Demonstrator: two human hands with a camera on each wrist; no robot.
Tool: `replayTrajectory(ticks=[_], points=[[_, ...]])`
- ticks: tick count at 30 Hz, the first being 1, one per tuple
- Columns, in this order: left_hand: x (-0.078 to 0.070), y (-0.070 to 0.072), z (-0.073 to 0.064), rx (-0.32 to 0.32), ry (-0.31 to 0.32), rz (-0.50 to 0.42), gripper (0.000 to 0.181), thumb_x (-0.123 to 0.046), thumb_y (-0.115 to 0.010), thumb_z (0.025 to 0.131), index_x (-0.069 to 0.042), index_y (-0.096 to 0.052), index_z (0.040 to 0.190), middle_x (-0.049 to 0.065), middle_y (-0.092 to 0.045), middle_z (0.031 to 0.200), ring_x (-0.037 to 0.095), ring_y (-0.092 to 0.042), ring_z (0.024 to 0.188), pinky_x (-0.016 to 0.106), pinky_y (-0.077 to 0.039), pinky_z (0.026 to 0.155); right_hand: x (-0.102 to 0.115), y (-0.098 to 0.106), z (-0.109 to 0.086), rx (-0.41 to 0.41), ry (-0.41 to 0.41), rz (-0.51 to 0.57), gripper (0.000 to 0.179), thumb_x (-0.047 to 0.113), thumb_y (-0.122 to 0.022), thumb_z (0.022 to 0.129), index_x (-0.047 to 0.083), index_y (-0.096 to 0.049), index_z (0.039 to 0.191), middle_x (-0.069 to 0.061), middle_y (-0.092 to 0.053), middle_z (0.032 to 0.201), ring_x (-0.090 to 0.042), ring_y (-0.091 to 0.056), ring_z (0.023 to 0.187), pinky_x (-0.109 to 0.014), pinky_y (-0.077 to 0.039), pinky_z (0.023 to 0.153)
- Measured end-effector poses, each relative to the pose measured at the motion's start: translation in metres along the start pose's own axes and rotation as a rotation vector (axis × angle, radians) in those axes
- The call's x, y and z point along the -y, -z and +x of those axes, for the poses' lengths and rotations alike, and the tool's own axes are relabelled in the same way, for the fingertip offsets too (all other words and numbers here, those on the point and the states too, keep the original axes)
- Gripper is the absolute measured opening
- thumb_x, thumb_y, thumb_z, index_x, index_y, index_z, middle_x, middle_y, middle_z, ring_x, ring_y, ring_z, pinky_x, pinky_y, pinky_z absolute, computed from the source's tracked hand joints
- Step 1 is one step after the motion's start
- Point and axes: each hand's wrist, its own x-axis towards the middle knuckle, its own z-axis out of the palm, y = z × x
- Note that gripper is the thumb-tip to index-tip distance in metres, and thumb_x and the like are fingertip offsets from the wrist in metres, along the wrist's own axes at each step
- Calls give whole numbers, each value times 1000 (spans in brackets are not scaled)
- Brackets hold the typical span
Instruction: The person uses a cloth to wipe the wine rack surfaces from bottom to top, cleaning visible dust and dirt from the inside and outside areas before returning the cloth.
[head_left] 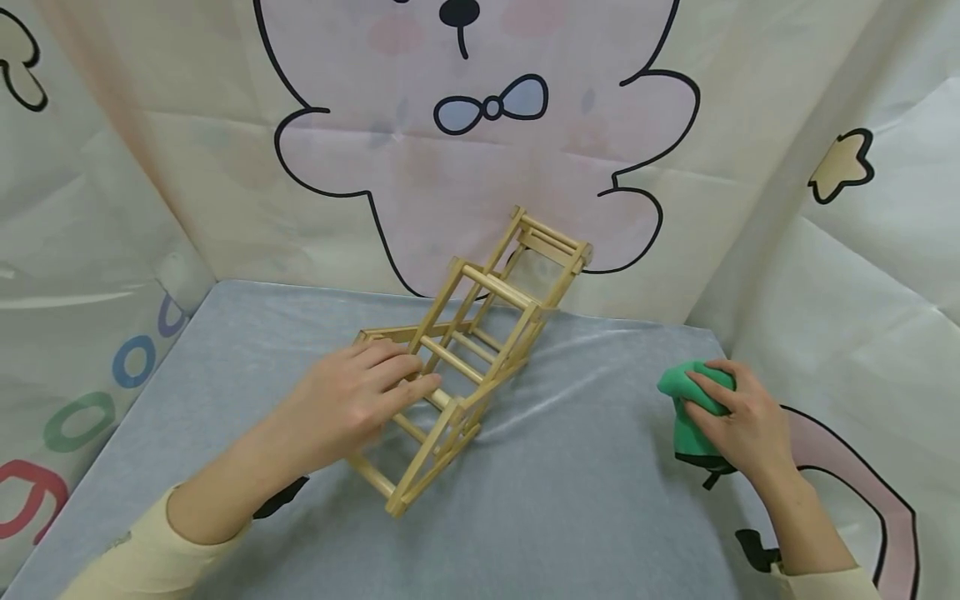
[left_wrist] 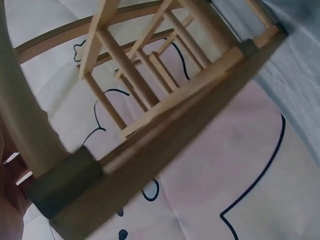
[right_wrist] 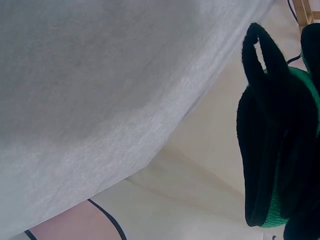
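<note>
My left hand (head_left: 360, 396) grips one side of a light wooden slatted rack (head_left: 459, 360), made of thin rails and round crossbars. The rack leans at a slant over the cloth-covered table, its far end up toward the back wall. Close up in the left wrist view, its crossbars (left_wrist: 127, 65) show, and part of the left hand (left_wrist: 10, 200) appears at the left edge. Over at the right, my right hand (head_left: 746, 417) holds a bunched green cloth (head_left: 693, 417) with a black edge. A black loop (right_wrist: 265, 55) sticks out from it in the right wrist view.
A grey-blue cloth (head_left: 570, 483) covers the table. Hanging sheets stand close around it, with a printed cartoon animal on the back wall (head_left: 495, 175) and a star on the right wall (head_left: 843, 167). Dark straps show near both wrists.
</note>
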Motion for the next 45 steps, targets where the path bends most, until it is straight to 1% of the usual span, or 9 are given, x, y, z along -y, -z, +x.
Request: replayTrajectory(ticks=[4,9,19,26,28,33,39,41,45], points=[[2,0,-1,-21,-3,21,40,18,-71,81,-11,-75,109,4,-70,99,24,-68,92,31,-62,65,1,-1,-1,9,-5,2,44,5,-83,69,0,-80,113,-25,-65,125,-45,-65,97,-55,-52,54],[17,1,-4,-94,-25,5,52,28,-70,67,-11,-72,101,4,-69,94,25,-67,86,30,-57,52,1,-2,-2,13,-7,10,44,4,-83,70,0,-79,114,-26,-65,125,-45,-65,96,-55,-52,55],[64,2,-19,-147,-16,-115,59,34,-67,70,-12,-71,107,9,-72,96,26,-70,86,39,-64,70,-2,-3,-1,-3,15,17,40,34,-70,94,0,-80,114,-26,-65,126,-44,-65,93,-50,-50,50],[78,-4,-23,-196,14,-124,59,36,-70,67,-8,-77,106,17,-76,105,37,-75,96,49,-65,83,0,-4,-1,3,-6,9,37,15,-80,80,1,-80,114,-24,-65,126,-43,-65,95,-49,-50,51],[76,-3,-23,-187,31,-119,59,36,-68,68,-8,-78,105,18,-76,107,39,-74,98,50,-64,86,-1,-4,0,4,-5,7,38,13,-81,77,1,-80,114,-24,-65,126,-43,-65,95,-49,-50,52],[59,4,-19,-180,69,-131,60,33,-54,67,-3,-77,109,21,-73,112,41,-71,102,54,-63,85,-1,-4,1,4,2,12,36,25,-77,88,1,-80,114,-25,-65,126,-42,-65,92,-47,-49,50],[24,-3,-10,-321,132,-46,24,0,-58,96,4,-75,111,19,-73,106,37,-70,96,49,-63,78,3,-5,0,20,-17,15,41,5,-83,73,0,-79,113,-25,-64,125,-41,-63,95,-47,-50,53],[16,-8,-8,-306,153,6,25,-13,-62,100,3,-75,113,18,-74,107,38,-70,98,49,-62,83,3,-6,1,21,-10,15,38,9,-81,76,-1,-79,113,-25,-64,125,-40,-63,94,-46,-50,53],[8,-19,-7,-210,176,114,31,-18,-77,92,-1,-75,118,19,-73,114,42,-67,107,55,-58,95,2,-8,2,8,11,24,35,22,-74,87,-1,-79,113,-26,-64,124,-39,-64,90,-44,-49,52]])
